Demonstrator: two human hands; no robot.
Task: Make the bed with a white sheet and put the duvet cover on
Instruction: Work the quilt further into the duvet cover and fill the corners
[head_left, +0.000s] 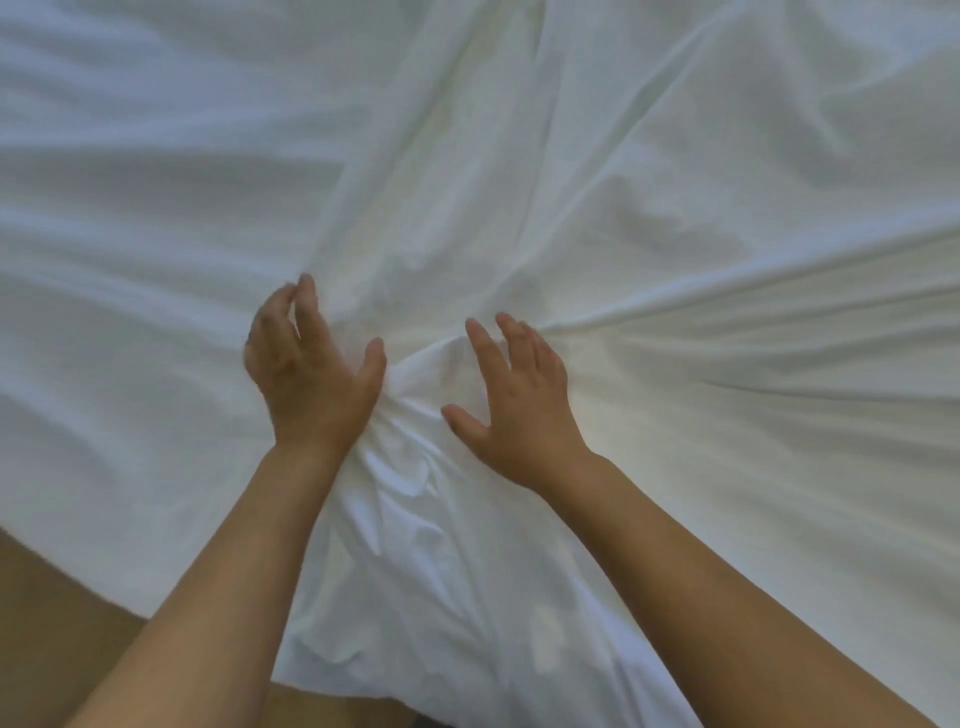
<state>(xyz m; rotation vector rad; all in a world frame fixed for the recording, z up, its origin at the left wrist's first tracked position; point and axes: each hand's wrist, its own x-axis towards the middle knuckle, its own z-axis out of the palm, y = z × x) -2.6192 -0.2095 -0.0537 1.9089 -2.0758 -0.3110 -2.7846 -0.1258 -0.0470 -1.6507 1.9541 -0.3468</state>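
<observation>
Two hands are out over the white sheet (675, 182), and neither has hold of anything: the left hand (306, 374) stands on its edge with straight fingers (306, 291), thumb apart, and the right hand (514, 400) lies palm down with its fingers (480, 343) fanned wide. Whether the right palm presses the cloth or hovers just above it, I cannot tell. The sheet fills nearly the whole view, spread out ahead and to both sides, and spills over the near edge towards the brown floor (62, 613). Between the hands there is a gathered bunch of folds (415, 395), and long creases run away from it to the right and up the middle like spokes. That says plenty about the stuff: thin, light, limp cloth that takes any shape it is given, holds wrinkles and slides easily on what lies beneath. Nothing fragile here, though a hard tug at one spot would likely only drag new ridges across it. My read is that flat palms sweeping outward from the bunch suit the smoothing, while shifting the sheet calls for a pinch on the hem (156, 545) at the near edge, both hands well apart so the pull spreads evenly.
</observation>
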